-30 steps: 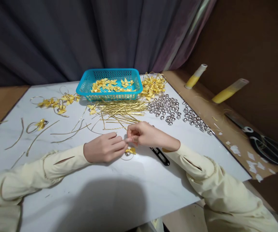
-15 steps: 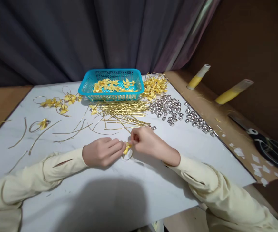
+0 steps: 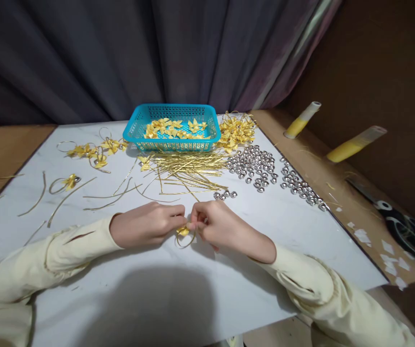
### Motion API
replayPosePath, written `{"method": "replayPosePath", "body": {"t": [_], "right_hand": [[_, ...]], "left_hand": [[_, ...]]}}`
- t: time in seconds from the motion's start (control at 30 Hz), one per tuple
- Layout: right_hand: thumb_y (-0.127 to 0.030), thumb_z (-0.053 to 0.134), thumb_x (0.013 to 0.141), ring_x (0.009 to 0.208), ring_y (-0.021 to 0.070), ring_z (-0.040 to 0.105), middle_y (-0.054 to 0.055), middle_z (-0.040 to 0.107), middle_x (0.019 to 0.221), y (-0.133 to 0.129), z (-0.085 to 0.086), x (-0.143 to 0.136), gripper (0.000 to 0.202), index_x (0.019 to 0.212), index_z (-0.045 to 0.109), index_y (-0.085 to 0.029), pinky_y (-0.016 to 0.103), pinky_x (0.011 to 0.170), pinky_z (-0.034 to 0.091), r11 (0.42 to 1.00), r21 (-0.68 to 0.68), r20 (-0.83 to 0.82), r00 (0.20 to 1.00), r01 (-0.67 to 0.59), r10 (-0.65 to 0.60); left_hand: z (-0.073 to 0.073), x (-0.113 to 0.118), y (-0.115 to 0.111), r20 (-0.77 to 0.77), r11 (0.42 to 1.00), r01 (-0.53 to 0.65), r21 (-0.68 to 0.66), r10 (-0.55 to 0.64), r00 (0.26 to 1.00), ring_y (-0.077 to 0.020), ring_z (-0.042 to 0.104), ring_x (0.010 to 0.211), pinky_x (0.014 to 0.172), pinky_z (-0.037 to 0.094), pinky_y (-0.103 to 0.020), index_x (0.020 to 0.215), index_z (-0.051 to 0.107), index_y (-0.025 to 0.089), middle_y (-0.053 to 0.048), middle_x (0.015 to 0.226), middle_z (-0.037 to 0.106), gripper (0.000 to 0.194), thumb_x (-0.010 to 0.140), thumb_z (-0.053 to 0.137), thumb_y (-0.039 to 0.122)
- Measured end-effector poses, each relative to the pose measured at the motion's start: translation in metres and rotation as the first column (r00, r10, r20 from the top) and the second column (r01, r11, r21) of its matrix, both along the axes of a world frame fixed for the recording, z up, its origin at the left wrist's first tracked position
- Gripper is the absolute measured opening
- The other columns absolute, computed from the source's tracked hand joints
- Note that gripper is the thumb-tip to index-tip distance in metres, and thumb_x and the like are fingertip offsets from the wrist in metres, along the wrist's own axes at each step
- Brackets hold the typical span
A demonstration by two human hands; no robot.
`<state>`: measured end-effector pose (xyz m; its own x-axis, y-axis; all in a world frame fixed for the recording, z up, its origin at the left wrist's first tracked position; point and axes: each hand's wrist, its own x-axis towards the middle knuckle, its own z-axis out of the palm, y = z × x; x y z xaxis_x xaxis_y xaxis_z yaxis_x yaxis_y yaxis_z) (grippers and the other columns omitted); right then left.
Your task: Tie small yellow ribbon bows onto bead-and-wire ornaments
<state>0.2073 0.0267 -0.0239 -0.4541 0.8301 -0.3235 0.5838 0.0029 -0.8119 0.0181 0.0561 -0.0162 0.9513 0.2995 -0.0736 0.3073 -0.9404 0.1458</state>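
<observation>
My left hand (image 3: pixel 148 224) and my right hand (image 3: pixel 220 224) meet low over the white tabletop, fingertips almost touching. Between them is a small yellow ribbon flower (image 3: pixel 183 231) with a loop of gold cord (image 3: pixel 185 246) hanging below it. The left fingers are closed in a pinch at the flower's top. The right thumb and forefinger pinch the cord beside it; the exact grip is partly hidden by the fingers. Just beyond the hands lie a few silver bells (image 3: pixel 225 195) and a bundle of gold cords (image 3: pixel 189 166).
A blue basket (image 3: pixel 172 146) holding yellow flowers stands at the back. Looped flowers are heaped at its right (image 3: pixel 238 130); several lie at the left (image 3: pixel 84 150). Many silver bells (image 3: pixel 254 164) spread at the right. Black scissors (image 3: pixel 406 226) and yellow thread spools (image 3: pixel 352 147) sit on the right edge.
The flower and its loop have moved slightly left and down with the hands. The right fingers now sit at the cord, and more silver bells show beyond them. The view has shifted slightly.
</observation>
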Motion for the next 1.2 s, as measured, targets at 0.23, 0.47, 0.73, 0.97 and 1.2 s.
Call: {"method": "replayPosePath", "body": {"t": [0.23, 0.47, 0.73, 0.97, 1.2], "right_hand": [[-0.012, 0.054, 0.078, 0.031, 0.0054, 0.050, -0.005, 0.055, 0.048, 0.005, 0.003, 0.003, 0.015, 0.066, 0.047, -0.016, 0.014, 0.031, 0.031, 0.943, -0.332, -0.202, 0.978, -0.028, -0.042], [-0.008, 0.055, 0.075, 0.031, 0.0047, 0.052, -0.005, 0.057, 0.051, -0.005, 0.001, 0.000, 0.014, 0.066, 0.049, -0.016, 0.014, 0.035, 0.036, 0.958, -0.285, -0.185, 0.982, -0.024, -0.030], [-0.004, 0.053, 0.071, 0.037, 0.0064, 0.051, -0.006, 0.054, 0.048, -0.015, 0.000, -0.005, 0.013, 0.069, 0.053, -0.017, 0.015, 0.038, 0.032, 0.979, -0.182, -0.063, 0.995, -0.094, 0.083], [0.001, 0.049, 0.070, 0.052, 0.0099, 0.048, 0.003, 0.063, 0.064, -0.028, -0.005, -0.003, 0.023, 0.079, 0.063, -0.015, 0.021, 0.049, 0.024, 0.953, 0.234, 0.235, 0.962, -0.191, 0.135], [0.001, 0.047, 0.074, 0.067, 0.0144, 0.054, 0.006, 0.063, 0.076, -0.029, -0.007, -0.004, 0.022, 0.080, 0.061, -0.014, 0.023, 0.056, 0.029, 0.913, 0.305, 0.262, 0.945, -0.271, 0.193]], "left_hand": [[0.013, 0.002, 0.001, -0.044, 0.999, 0.046, 0.001, -0.046, 0.998, -0.0142, 0.051, 0.055, 0.046, 0.034, -0.025, 0.086, 0.057, 0.015, -0.005, 0.080, 0.057, 0.025, 0.075, 0.041, -0.001], [0.016, 0.006, 0.002, 0.007, 0.902, -0.075, -0.424, 0.086, 0.996, -0.0134, 0.055, 0.067, 0.063, 0.041, -0.020, 0.079, 0.060, 0.014, -0.004, 0.075, 0.058, 0.021, 0.087, 0.040, 0.011], [0.022, 0.017, 0.019, -0.325, 0.466, -0.361, -0.808, 0.159, 0.932, -0.0074, 0.039, 0.052, 0.048, 0.031, -0.016, 0.072, 0.064, 0.010, 0.003, 0.057, 0.051, 0.015, 0.077, 0.053, 0.019], [0.005, 0.012, 0.024, -0.438, 0.027, -0.451, -0.892, 0.197, 0.877, -0.0055, 0.028, 0.039, 0.038, 0.018, -0.019, 0.075, 0.069, 0.012, 0.006, 0.045, 0.038, 0.020, 0.074, 0.060, 0.030], [-0.003, 0.010, 0.017, -0.472, -0.212, -0.429, -0.878, 0.240, 0.848, -0.0043, 0.019, 0.036, 0.038, 0.010, -0.022, 0.067, 0.067, 0.012, 0.008, 0.041, 0.031, 0.017, 0.070, 0.063, 0.028]]}}
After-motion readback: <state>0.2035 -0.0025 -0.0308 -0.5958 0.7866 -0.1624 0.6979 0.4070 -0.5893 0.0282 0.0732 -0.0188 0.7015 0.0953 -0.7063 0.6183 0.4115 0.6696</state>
